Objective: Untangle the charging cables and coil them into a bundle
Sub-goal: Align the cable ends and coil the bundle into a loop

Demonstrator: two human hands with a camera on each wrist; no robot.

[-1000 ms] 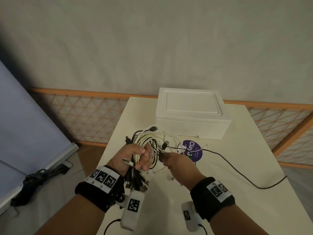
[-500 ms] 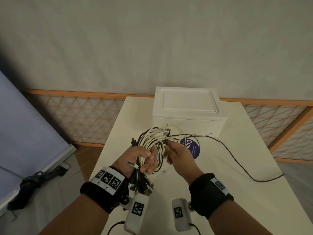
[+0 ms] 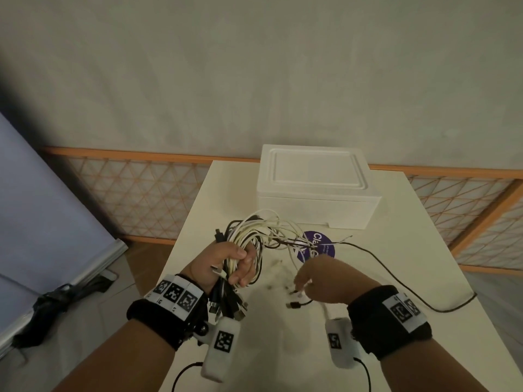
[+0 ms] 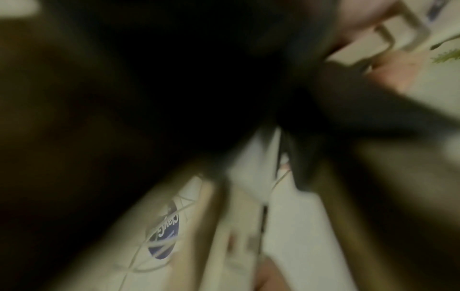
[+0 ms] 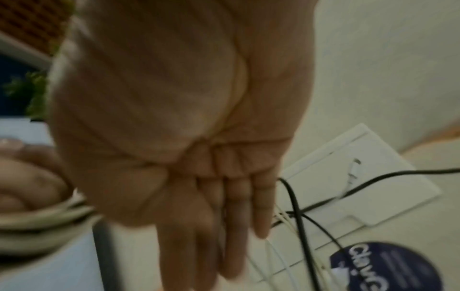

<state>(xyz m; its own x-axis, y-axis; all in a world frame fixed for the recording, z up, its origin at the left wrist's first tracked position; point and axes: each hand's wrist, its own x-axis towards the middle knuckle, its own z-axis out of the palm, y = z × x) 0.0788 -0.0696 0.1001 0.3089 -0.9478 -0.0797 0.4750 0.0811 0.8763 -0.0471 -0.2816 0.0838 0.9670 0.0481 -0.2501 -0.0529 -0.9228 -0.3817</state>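
Note:
My left hand (image 3: 235, 264) grips a bundle of white and black charging cables (image 3: 252, 236) above the table, and plug ends hang below its wrist. Loose strands trail from the bundle over the purple sticker (image 3: 319, 247). My right hand (image 3: 304, 281) is low over the table, apart from the bundle. In the right wrist view its fingers (image 5: 211, 236) are straight and hold nothing. A black USB plug (image 3: 294, 305) lies just under that hand. A long black cable (image 3: 396, 275) runs off to the right. The left wrist view is dark and blurred.
A white foam box (image 3: 314, 188) stands at the back of the cream table (image 3: 424, 236). An orange lattice fence (image 3: 127, 193) runs behind the table. A dark bag (image 3: 51, 304) lies on the floor at the left.
My right hand has let go of the strands at the bundle and dropped toward me, down to the table near the black plug. The left hand still holds the bundle.

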